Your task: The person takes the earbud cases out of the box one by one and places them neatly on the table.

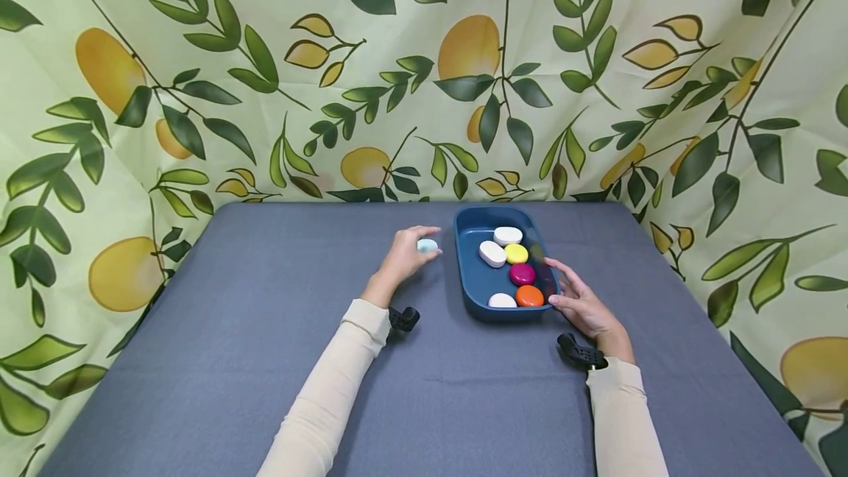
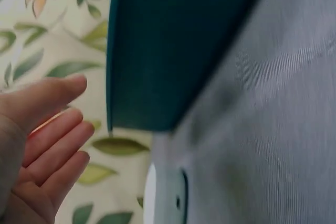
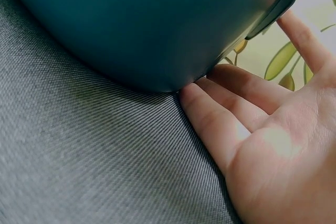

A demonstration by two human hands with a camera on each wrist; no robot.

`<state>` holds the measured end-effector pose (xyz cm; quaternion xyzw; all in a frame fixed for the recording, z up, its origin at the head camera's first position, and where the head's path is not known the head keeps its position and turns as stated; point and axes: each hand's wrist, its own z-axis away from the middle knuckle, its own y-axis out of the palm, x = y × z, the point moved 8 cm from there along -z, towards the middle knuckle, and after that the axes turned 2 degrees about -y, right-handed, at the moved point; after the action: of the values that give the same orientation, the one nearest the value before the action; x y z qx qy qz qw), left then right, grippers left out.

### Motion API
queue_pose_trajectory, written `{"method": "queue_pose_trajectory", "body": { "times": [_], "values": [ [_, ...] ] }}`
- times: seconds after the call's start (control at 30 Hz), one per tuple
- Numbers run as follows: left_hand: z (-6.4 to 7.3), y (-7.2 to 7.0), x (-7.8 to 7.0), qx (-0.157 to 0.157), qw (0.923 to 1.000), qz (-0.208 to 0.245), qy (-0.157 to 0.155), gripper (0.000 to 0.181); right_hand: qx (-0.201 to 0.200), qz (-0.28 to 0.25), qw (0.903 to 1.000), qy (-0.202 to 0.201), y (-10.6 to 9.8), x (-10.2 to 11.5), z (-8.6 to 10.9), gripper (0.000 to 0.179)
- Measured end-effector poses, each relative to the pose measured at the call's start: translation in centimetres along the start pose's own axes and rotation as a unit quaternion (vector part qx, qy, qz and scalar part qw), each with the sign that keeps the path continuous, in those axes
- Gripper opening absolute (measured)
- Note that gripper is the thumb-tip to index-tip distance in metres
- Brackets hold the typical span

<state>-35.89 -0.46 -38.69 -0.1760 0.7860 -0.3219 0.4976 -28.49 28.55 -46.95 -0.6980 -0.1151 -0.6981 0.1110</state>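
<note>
In the head view, my left hand [image 1: 405, 250] hovers left of a blue tray [image 1: 469, 271]. Its thumb and index finger are spread on either side of a small light-blue oval piece [image 1: 427, 245]. The left wrist view has this hand [image 2: 42, 145] apart from a pale piece [image 2: 164, 198] with a dark edge, cut off by the frame. My right hand [image 1: 586, 305] touches the tray's right side near its front corner. From the right wrist, its fingers [image 3: 215, 124] reach the outside of the tray [image 3: 136, 30], low down by the cloth.
Inside the tray lie several smooth small pieces: white ovals [image 1: 492, 254], a yellow one [image 1: 516, 254], a magenta one [image 1: 522, 274] and an orange one [image 1: 529, 296]. Grey-blue cloth [image 1: 265, 330] covers the table. Leaf-and-fruit patterned curtain [image 1: 397, 94] surrounds its back and sides.
</note>
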Motion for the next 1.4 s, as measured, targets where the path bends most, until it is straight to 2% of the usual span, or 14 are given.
{"method": "queue_pose_trajectory", "body": {
  "times": [0.07,0.23,0.4,0.53,0.73,0.87,1.03,1.13,1.4],
  "values": [
    [0.1,0.8,-1.4,0.023,0.9993,0.014,0.025,0.042,0.000,0.002,1.0000,0.003,0.0,0.0,0.0,0.070],
    [0.6,3.5,-4.7,0.122,0.9899,0.045,0.057,0.045,-0.003,0.004,0.9999,0.012,0.2,0.0,0.0,0.071],
    [1.0,6.5,-7.2,0.212,0.9729,0.035,0.085,0.048,-0.002,0.000,1.0000,0.005,0.2,0.3,0.1,0.070],
    [1.2,8.9,-8.5,0.269,0.9576,0.027,0.098,0.049,0.000,-0.005,1.0000,0.001,0.2,0.3,0.1,0.069],
    [1.0,11.0,-8.7,0.303,0.9488,0.016,0.087,0.047,0.009,-0.008,0.9999,-0.010,0.2,0.2,0.2,0.067],
    [0.9,11.7,-8.6,0.320,0.9427,-0.028,0.091,0.044,0.014,-0.011,0.9997,-0.018,0.3,0.4,0.2,0.067],
    [0.9,12.2,-8.7,0.340,0.9297,-0.093,0.108,0.038,0.014,-0.013,0.9996,-0.019,0.3,0.6,0.2,0.066],
    [0.9,12.3,-8.7,0.347,0.9243,-0.119,0.104,0.036,0.020,-0.018,0.9993,-0.025,0.3,0.6,0.2,0.066],
    [1.0,12.4,-8.8,0.341,0.9234,-0.155,0.083,0.033,0.017,-0.018,0.9994,-0.023,0.2,0.3,0.2,0.066]
  ]
}}
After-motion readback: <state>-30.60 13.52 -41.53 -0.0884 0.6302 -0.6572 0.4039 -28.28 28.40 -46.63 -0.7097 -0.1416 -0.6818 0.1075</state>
